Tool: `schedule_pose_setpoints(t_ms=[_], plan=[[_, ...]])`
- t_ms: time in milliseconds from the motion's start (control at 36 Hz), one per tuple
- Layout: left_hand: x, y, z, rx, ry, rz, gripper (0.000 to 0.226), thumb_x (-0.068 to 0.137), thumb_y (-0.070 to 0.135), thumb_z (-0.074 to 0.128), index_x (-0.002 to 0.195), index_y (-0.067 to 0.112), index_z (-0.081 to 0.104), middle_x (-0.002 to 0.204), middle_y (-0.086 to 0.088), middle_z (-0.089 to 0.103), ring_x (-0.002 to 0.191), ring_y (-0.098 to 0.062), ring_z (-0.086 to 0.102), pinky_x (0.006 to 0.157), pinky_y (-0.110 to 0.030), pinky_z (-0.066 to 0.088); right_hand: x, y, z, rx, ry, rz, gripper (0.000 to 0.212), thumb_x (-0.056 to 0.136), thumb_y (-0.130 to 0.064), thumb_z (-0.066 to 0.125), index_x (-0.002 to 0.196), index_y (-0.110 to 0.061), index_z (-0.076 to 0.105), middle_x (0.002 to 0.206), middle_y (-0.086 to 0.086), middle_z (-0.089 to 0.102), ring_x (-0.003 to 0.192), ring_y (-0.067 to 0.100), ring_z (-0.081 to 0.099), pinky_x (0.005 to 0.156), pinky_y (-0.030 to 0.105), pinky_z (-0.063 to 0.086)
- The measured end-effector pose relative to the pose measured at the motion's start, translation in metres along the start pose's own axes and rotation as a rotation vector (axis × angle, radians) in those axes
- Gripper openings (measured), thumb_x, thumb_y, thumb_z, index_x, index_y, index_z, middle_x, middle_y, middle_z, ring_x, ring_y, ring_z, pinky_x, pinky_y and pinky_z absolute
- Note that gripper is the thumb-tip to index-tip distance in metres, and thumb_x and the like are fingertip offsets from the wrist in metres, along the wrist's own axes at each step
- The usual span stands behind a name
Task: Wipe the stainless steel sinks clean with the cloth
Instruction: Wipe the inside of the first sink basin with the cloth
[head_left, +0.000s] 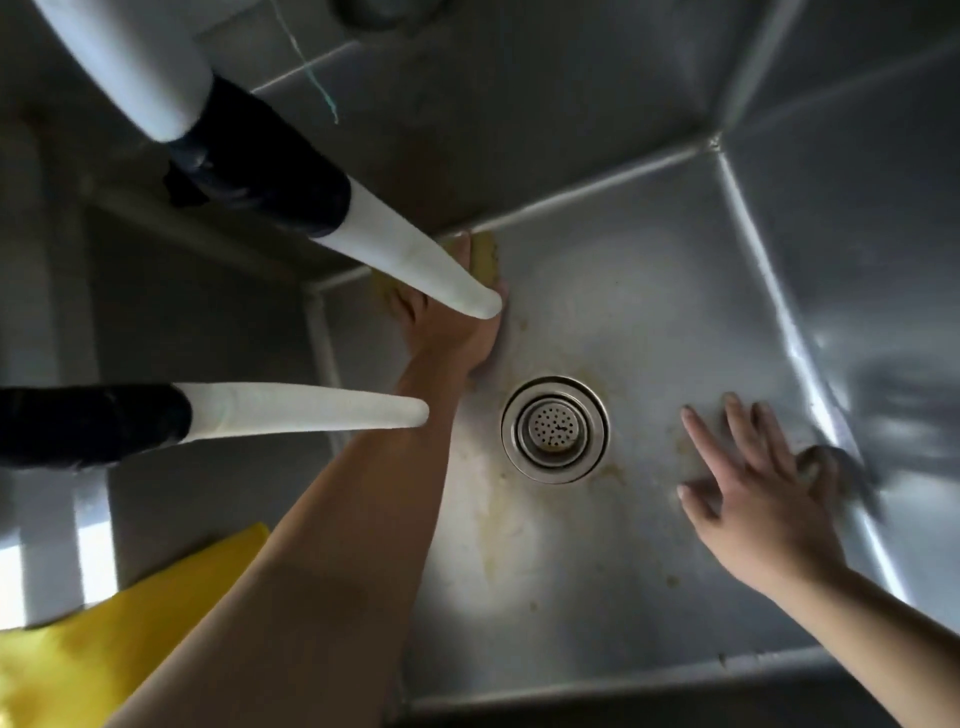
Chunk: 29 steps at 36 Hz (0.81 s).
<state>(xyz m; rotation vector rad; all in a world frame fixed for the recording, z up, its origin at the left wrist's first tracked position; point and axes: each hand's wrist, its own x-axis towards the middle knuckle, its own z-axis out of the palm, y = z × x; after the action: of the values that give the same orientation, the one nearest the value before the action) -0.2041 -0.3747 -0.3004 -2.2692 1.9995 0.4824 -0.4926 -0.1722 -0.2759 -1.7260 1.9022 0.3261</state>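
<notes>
Two white spouts (379, 249) overhang one sink (649, 322), one cloth (483, 254), two hands.

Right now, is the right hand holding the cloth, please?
No, the right hand lies open with spread fingers on the sink floor, while the left hand presses the cloth near the far wall.

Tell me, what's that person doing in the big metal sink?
A person is cleaning the steel sink. Their left hand presses a yellowish cloth against the floor of the basin at its far left corner, partly hidden behind a white faucet spout. Their right hand rests open, fingers spread, on the sink floor right of the drain strainer. Brownish stains remain near the drain.
</notes>
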Motion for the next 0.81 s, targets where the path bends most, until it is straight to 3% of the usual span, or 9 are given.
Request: schedule_pose_setpoints(t_ms=[194, 278, 361, 500, 639, 806], plan=[[0.007, -0.002, 0.009, -0.047, -0.01, -0.04, 0.087, 0.081, 0.082, 0.015, 0.156, 0.043, -0.005, 0.166, -0.007, -0.007, 0.151, -0.034, -0.013, 0.12, -0.059, -0.007, 0.002, 0.005, -0.001, -0.012, -0.042, -0.017, 0.08, 0.095, -0.058, 0.038, 0.145, -0.055, -0.024, 0.16, -0.012, -0.031, 0.149, 0.014, -0.025, 0.115, 0.067, 0.003], [0.004, -0.01, 0.005, -0.031, -0.042, 0.031, 0.086, 0.084, 0.079, 0.021, 0.155, 0.041, -0.01, 0.165, -0.007, -0.015, 0.15, -0.035, -0.019, 0.119, -0.06, -0.006, 0.001, 0.005, -0.002, -0.007, -0.053, -0.022, 0.08, 0.096, -0.056, 0.039, 0.145, -0.056, -0.025, 0.16, -0.012, -0.032, 0.149, 0.014, -0.026, 0.116, 0.066, 0.003], [-0.01, -0.023, 0.005, -0.016, -0.13, 0.103, 0.082, 0.089, 0.077, 0.022, 0.154, 0.043, -0.014, 0.164, -0.003, -0.024, 0.149, -0.032, -0.024, 0.118, -0.056, -0.015, 0.001, 0.004, -0.002, 0.012, -0.051, -0.022, 0.079, 0.095, -0.055, 0.041, 0.148, -0.055, -0.019, 0.161, -0.011, -0.029, 0.149, 0.014, -0.026, 0.116, 0.066, 0.0], [-0.052, -0.034, 0.02, 0.031, -0.167, 0.156, 0.082, 0.088, 0.079, 0.03, 0.152, 0.05, -0.013, 0.164, 0.002, -0.024, 0.15, -0.029, -0.022, 0.114, -0.049, -0.02, -0.002, 0.001, 0.0, 0.029, -0.022, -0.021, 0.078, 0.094, -0.05, 0.047, 0.154, -0.048, -0.005, 0.165, -0.005, -0.019, 0.152, 0.018, -0.017, 0.116, 0.064, -0.002], [-0.11, -0.04, 0.038, 0.014, -0.22, 0.123, 0.097, 0.073, 0.091, 0.032, 0.147, 0.056, -0.019, 0.162, 0.007, -0.027, 0.149, -0.024, -0.026, 0.11, -0.046, -0.023, -0.007, -0.004, -0.005, 0.044, -0.042, 0.012, 0.08, 0.091, -0.036, 0.053, 0.156, -0.042, 0.006, 0.167, -0.003, -0.009, 0.153, 0.02, -0.01, 0.116, 0.064, 0.004], [-0.191, -0.047, 0.055, -0.016, -0.311, 0.08, 0.101, 0.067, 0.095, 0.027, 0.146, 0.056, -0.022, 0.157, 0.011, -0.037, 0.14, -0.019, -0.04, 0.114, -0.052, -0.021, -0.015, -0.005, -0.011, -0.005, -0.107, 0.017, 0.085, 0.092, -0.033, 0.054, 0.155, -0.043, -0.001, 0.165, -0.004, -0.016, 0.152, 0.019, -0.015, 0.118, 0.061, 0.004]])
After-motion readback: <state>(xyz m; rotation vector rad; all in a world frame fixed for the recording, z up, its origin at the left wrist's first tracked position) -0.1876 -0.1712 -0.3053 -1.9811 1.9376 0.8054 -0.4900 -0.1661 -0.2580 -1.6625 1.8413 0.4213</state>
